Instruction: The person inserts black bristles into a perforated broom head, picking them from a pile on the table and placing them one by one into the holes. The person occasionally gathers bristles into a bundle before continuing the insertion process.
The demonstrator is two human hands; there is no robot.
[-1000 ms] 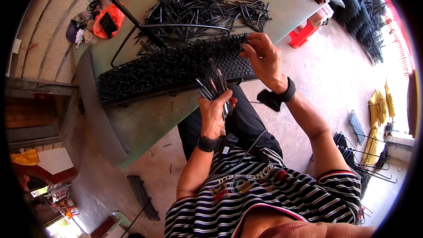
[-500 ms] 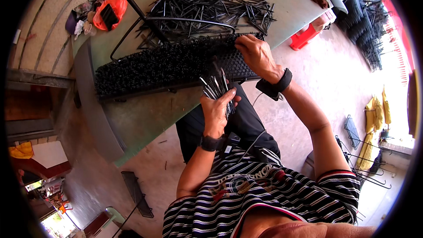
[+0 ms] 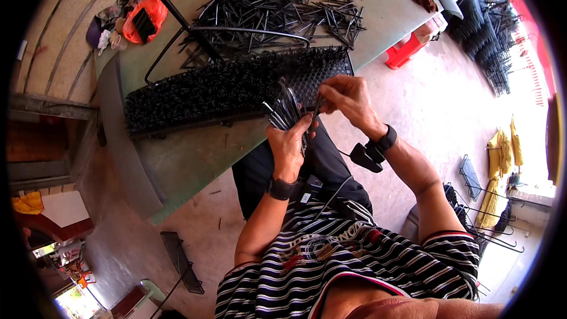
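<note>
My left hand is closed around a bundle of thin black strips, their ends fanned upward. Just right of the bundle, my right hand pinches a single dark strip between thumb and fingers. Beyond both hands lies a long black mesh panel on the table. Dense curly black tufts cover its left and middle portions and far edge; bare mesh holes show near its right end. The bundle partly hides the panel's near edge. Farther back, a loose heap of black strips is spread out.
A black metal frame rises behind the panel from the green table. At the far left lie an orange plastic bag and a black phone. A red stool and stacked black racks stand right. Another mesh panel lies on the floor.
My right hand has drawn back from the panel's right end toward me, and a strip now shows in its fingers beside the bundle. My left hand keeps its hold.
</note>
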